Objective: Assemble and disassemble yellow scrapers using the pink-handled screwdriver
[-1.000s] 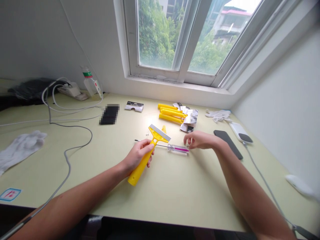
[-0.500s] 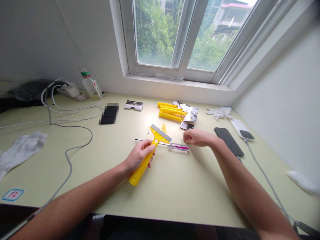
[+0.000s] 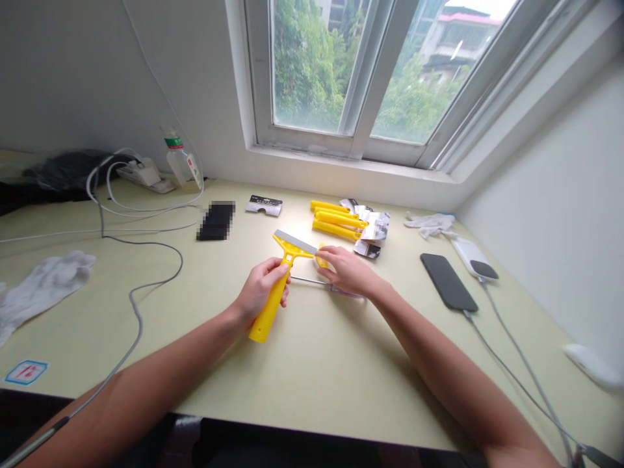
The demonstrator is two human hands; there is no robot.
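The long yellow plastic scraper [image 3: 268, 315], topped by a flat grey metal blade [image 3: 295, 242], is tilted above the pale green desk [image 3: 302, 383], the left hand [image 3: 262, 286] wrapped round its handle. What has just changed is the right hand [image 3: 348, 270]: it has come leftward to the scraper, fingertips now at or just beside the blade's right end, fingers bent in a narrow grip; whether they pinch anything, I cannot tell. The work thus seems centred on the scraper's head. Just right of that head is a small yellow plastic piece [image 3: 322, 262], partly hidden by those fingers; right of the scraper's handle lies a steel-shafted, clear-handled screwdriver [image 3: 309, 280], partly under the right hand.
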